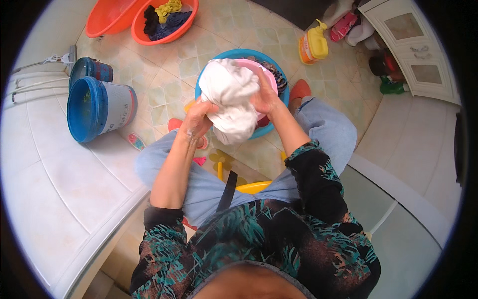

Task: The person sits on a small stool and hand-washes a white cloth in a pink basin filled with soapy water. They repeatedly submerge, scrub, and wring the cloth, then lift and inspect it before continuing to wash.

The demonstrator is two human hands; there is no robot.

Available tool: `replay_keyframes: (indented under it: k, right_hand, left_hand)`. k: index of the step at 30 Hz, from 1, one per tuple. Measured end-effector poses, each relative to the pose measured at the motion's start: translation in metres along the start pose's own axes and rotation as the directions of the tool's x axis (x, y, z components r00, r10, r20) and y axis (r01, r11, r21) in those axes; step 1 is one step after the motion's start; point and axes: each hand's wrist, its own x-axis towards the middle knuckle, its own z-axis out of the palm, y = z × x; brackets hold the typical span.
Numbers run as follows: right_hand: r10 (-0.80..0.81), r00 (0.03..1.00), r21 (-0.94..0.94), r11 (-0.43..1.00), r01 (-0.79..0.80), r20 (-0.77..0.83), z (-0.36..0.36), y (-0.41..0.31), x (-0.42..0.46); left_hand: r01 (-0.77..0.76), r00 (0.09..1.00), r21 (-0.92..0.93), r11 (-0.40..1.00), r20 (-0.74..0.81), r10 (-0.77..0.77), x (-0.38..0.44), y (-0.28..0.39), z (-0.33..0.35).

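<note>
Between my two hands is a bunched white cloth (231,97), raised over a blue plastic basin (244,52). My left hand (198,117) grips its lower left side, thumb on top. On the opposite side my right hand (266,95) holds it with the fingers partly behind the folds. A pink plastic basin (270,76) sits within the blue one, mostly covered by the cloth. Dark patterned fabric (278,76) shows at the blue basin's right side, and dark red fabric (262,122) shows below the pink rim.
An orange basin (140,35) with dark and yellow clothes stands at upper left, beside another orange basin (108,22). Blue buckets (117,106) (101,71) line the left wall. A yellow detergent jug (313,45) stands at upper right, near a white cabinet (416,41).
</note>
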Motion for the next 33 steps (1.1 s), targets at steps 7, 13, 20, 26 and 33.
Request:
replay_keyframes:
  k: [7,13,20,26,33]
  right_hand:
    - [-0.067,0.991,-0.04,0.997,0.072,0.114,0.085,-0.039,-0.007]
    - [-0.193,0.951,-0.257,0.932,0.255,0.242,0.13,-0.056,-0.052]
    - [-0.47,0.867,-0.564,0.675,0.475,0.167,0.101,-0.038,-0.032]
    - [-0.54,0.842,-0.291,0.809,0.511,-0.023,0.08,-0.062,-0.028]
    - [-0.402,0.846,-0.466,0.709,0.529,0.349,0.11,-0.08,-0.054]
  left_hand:
    - [-0.033,0.999,0.158,0.987,-0.009,0.035,-0.001,0.005,0.024]
    - [-0.202,0.979,0.351,0.914,0.099,0.178,0.014,0.024,0.016]
    - [-0.256,0.934,0.781,0.57,0.048,0.353,0.031,-0.002,0.022]
    - [-0.059,0.989,0.468,0.882,-0.094,0.117,0.022,-0.005,0.004]
    - [-0.22,0.971,-0.209,0.953,-0.142,0.193,0.011,-0.009,-0.036]
